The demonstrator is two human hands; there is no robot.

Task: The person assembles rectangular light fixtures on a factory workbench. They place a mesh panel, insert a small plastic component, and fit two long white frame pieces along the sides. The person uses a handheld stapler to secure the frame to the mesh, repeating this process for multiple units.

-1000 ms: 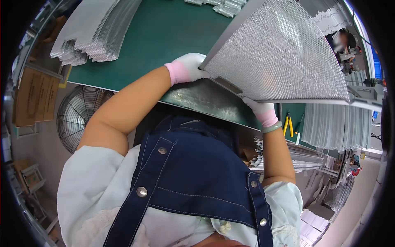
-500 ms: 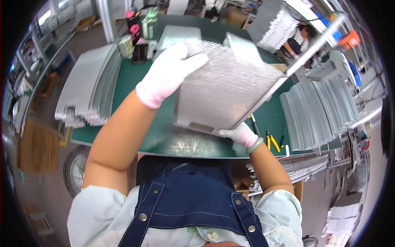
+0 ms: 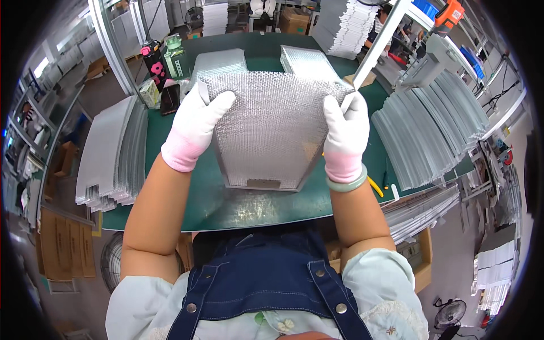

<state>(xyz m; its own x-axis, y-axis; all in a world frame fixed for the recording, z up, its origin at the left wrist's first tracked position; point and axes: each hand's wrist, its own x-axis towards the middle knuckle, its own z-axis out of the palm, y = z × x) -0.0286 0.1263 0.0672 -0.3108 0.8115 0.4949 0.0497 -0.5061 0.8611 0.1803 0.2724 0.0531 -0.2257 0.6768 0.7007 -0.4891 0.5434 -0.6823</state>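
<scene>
A mesh panel (image 3: 271, 129), grey and framed in metal, is held up in the middle of the frame above the green table (image 3: 226, 207). Its upper left corner is gripped by the left hand (image 3: 194, 127) and its upper right edge by the right hand (image 3: 344, 135); both are in white gloves, with the fingers wrapped over the panel's rim. A green bangle (image 3: 347, 182) is worn on the right wrist. Two more mesh panels (image 3: 309, 59) are laid flat on the table behind, in the upper middle. Stacks of metal strips are seen at the left (image 3: 110, 153) and at the right (image 3: 430, 127). Bottles (image 3: 156, 59) stand at the upper left, and yellow pliers (image 3: 374, 186) lie just right of the bangle.
</scene>
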